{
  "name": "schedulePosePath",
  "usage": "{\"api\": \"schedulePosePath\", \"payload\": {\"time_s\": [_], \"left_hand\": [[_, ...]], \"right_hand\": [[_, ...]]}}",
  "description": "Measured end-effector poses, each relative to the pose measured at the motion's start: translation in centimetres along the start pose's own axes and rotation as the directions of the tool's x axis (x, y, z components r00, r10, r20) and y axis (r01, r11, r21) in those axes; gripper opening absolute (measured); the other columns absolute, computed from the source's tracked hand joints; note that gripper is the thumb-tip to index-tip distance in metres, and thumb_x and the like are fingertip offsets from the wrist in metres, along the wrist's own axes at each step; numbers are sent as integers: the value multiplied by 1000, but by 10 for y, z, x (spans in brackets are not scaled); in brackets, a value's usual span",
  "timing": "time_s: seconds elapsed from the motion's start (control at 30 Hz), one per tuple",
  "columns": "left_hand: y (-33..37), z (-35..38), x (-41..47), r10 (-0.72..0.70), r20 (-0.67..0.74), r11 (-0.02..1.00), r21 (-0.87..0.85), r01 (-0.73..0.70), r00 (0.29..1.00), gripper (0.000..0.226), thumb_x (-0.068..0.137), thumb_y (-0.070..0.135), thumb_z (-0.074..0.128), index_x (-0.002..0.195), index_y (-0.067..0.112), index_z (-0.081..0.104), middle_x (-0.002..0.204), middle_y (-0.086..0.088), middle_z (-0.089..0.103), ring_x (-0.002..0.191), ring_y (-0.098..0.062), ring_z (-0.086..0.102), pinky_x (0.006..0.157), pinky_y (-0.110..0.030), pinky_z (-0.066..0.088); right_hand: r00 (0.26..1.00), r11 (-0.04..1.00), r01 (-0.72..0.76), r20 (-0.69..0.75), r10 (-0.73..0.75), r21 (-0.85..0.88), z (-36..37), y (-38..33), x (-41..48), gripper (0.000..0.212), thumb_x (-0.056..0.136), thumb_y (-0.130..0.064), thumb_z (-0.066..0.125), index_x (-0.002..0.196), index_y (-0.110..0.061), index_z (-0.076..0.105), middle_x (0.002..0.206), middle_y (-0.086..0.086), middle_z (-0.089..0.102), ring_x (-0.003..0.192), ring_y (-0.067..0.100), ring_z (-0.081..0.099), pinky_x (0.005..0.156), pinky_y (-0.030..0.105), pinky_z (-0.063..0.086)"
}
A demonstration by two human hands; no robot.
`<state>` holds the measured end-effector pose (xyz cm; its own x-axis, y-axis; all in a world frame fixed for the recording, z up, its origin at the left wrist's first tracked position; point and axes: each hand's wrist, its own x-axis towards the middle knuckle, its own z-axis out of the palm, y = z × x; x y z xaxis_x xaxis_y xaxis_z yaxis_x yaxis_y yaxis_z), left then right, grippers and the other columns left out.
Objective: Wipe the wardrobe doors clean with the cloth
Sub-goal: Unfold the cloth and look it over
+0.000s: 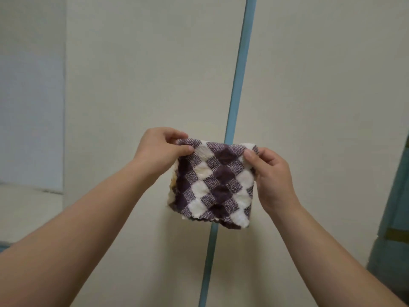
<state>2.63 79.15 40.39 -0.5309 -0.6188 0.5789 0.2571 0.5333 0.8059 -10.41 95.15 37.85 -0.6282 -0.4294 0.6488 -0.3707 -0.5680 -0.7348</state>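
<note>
A purple and white checked cloth (212, 185) hangs folded in front of the wardrobe, held up by both hands. My left hand (159, 149) pinches its top left corner between thumb and fingers. My right hand (270, 176) pinches its top right edge. Behind it stand two cream wardrobe doors, the left door (143, 74) and the right door (321, 85), split by a light blue vertical strip (239, 74). The cloth does not visibly touch the doors.
A pale wall (31, 96) and a cream ledge (28, 213) lie to the left of the wardrobe. Teal fabric (396, 213) hangs at the right edge.
</note>
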Motion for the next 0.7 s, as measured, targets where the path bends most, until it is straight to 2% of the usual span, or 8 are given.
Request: {"api": "schedulePosePath", "payload": {"time_s": [0.07, 0.13, 0.27, 0.43, 0.57, 0.63, 0.7], "left_hand": [[-8, -33, -1, -36, 23, 991, -129, 38, 999, 22, 72, 1, 71, 84, 19, 67, 78, -4, 55, 69, -11, 49, 60, -14, 38], [-17, -75, -2, -84, 75, 963, -252, 100, 994, 22, 76, -1, 65, 82, 20, 66, 78, -2, 56, 71, -12, 53, 62, -21, 40], [-36, -153, -3, -138, 127, 867, -463, 182, 982, 23, 78, -7, 58, 86, 14, 63, 76, -1, 59, 58, -8, 61, 50, -17, 48], [-56, -239, 3, -181, 73, 826, -530, 191, 981, 23, 77, -13, 55, 84, 8, 59, 70, -6, 57, 40, -6, 56, 40, -13, 44], [-84, -298, 19, -199, -14, 841, -515, 164, 980, 25, 76, -13, 57, 84, 11, 58, 72, -6, 60, 46, -8, 60, 46, -16, 49], [-96, -314, 27, -211, -48, 843, -515, 157, 976, 27, 75, -11, 59, 91, 11, 57, 76, -6, 61, 50, -9, 61, 48, -18, 50], [-115, -337, 38, -238, -49, 832, -526, 177, 970, 31, 74, -9, 62, 100, 7, 57, 82, -7, 62, 58, -12, 63, 51, -18, 52]], "right_hand": [[1000, 999, -2, 19, 1, 36, 32, 9, -6, 13, 61, -25, 74, 66, -14, 70, 68, 4, 68, 65, 18, 62, 67, 31, 54], [1000, 995, 5, 19, -7, 95, 73, 20, -14, 14, 59, -24, 76, 68, -13, 72, 69, 5, 70, 65, 18, 64, 67, 31, 54], [1000, 982, 22, 8, -24, 186, 155, 39, -25, 9, 58, -17, 75, 66, -13, 72, 66, 3, 70, 61, 15, 64, 62, 27, 55], [996, 980, 33, -82, -17, 196, 252, 69, -35, 15, 57, -8, 73, 67, -14, 64, 64, 2, 65, 58, 15, 59, 58, 26, 54], [994, 974, 21, -110, 4, 224, 319, 94, -34, 39, 65, 12, 68, 86, -16, 50, 72, 4, 58, 61, 14, 59, 62, 27, 53], [997, 964, -6, -70, 26, 265, 337, 100, -32, 46, 59, 7, 69, 95, -16, 51, 73, 4, 62, 63, 13, 62, 61, 25, 54], [998, 960, -34, -35, 45, 276, 360, 113, -29, 44, 58, 4, 68, 97, -13, 58, 70, 0, 68, 64, 11, 64, 60, 22, 54]]}}
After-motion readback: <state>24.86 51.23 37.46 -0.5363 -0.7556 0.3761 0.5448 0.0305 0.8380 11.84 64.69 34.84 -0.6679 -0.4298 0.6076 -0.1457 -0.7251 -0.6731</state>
